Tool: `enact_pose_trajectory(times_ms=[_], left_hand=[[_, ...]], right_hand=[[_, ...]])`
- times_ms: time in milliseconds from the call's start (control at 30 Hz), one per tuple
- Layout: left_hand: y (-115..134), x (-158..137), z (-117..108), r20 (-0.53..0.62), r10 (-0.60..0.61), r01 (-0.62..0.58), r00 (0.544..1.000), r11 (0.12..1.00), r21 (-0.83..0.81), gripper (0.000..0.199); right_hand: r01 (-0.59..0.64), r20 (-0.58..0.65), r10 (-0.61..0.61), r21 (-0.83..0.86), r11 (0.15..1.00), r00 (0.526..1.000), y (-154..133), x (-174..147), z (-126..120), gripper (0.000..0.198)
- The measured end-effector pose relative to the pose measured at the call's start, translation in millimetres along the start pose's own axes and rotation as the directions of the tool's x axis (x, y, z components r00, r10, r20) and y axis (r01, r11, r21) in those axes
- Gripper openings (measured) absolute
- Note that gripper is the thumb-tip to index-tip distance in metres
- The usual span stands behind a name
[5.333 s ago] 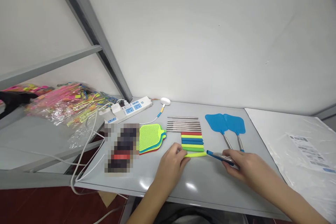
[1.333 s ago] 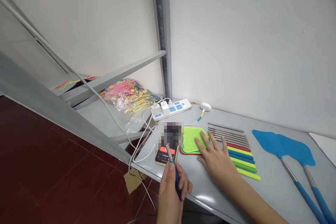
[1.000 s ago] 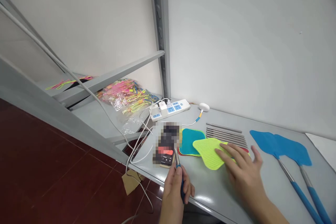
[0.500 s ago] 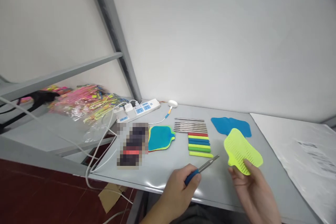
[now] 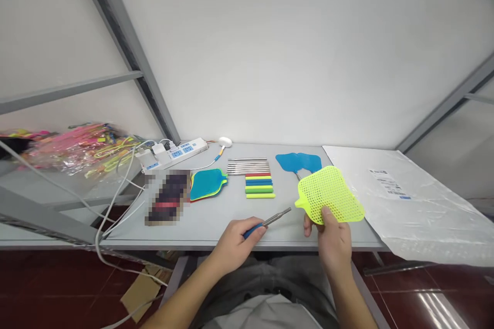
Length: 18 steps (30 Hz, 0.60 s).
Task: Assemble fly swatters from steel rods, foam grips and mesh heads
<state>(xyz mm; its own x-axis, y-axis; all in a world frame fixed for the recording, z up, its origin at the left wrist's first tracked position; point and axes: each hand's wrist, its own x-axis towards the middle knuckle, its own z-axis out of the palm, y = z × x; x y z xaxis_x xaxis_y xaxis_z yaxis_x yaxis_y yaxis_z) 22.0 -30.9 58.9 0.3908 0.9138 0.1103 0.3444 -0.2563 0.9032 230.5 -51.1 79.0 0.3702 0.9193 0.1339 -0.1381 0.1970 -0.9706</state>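
Observation:
My left hand point(image 5: 240, 242) is closed round the blue handle point(image 5: 252, 231) of a metal rod point(image 5: 277, 216), whose bare tip points up and to the right. My right hand point(image 5: 332, 236) pinches a yellow perforated fly swatter head point(image 5: 330, 193) between thumb and fingers. The head's narrow neck faces left, a short gap from the rod's tip. Beyond it lie blue swatter heads point(image 5: 299, 161), with part of a metal rod below them. Several metal rods point(image 5: 247, 166) rest in a row behind several coloured handle sleeves point(image 5: 259, 189).
Stacked swatter heads point(image 5: 208, 184), blue on top, lie left beside a blurred-out patch. A white power strip point(image 5: 177, 154) with cables stands at the back left. Plastic-wrapped colourful goods point(image 5: 85, 146) lie farther left. A white plastic package point(image 5: 389, 185) covers the table's right side.
The yellow swatter head has turned, so its neck now points left at the rod's tip. The camera view has shifted, showing more of the right side and my lap. Both hands keep their hold.

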Motion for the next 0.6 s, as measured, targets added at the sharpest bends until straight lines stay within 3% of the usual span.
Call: enact_pose_trajectory(times_ms=[100, 167, 600], left_hand=[[2.3, -1.7, 0.4, 0.010, 0.018, -0.018, 1.000, 1.000, 0.022, 0.035], [3.3, -1.9, 0.4, 0.007, 0.027, -0.027, 1.000, 0.999, 0.033, 0.036], [3.5, -3.9, 1.0, 0.022, 0.059, -0.060, 0.998, 0.995, 0.073, 0.036]], right_hand=[[0.052, 0.089, -0.042, -0.105, 0.993, 0.995, -5.5, -2.0, -2.0, 0.040], [0.065, 0.085, -0.053, -0.142, 0.988, 0.995, -6.0, -2.2, -2.9, 0.044], [0.090, 0.168, -0.060, -0.176, 0.980, 0.984, -8.4, 1.5, -20.5, 0.035]])
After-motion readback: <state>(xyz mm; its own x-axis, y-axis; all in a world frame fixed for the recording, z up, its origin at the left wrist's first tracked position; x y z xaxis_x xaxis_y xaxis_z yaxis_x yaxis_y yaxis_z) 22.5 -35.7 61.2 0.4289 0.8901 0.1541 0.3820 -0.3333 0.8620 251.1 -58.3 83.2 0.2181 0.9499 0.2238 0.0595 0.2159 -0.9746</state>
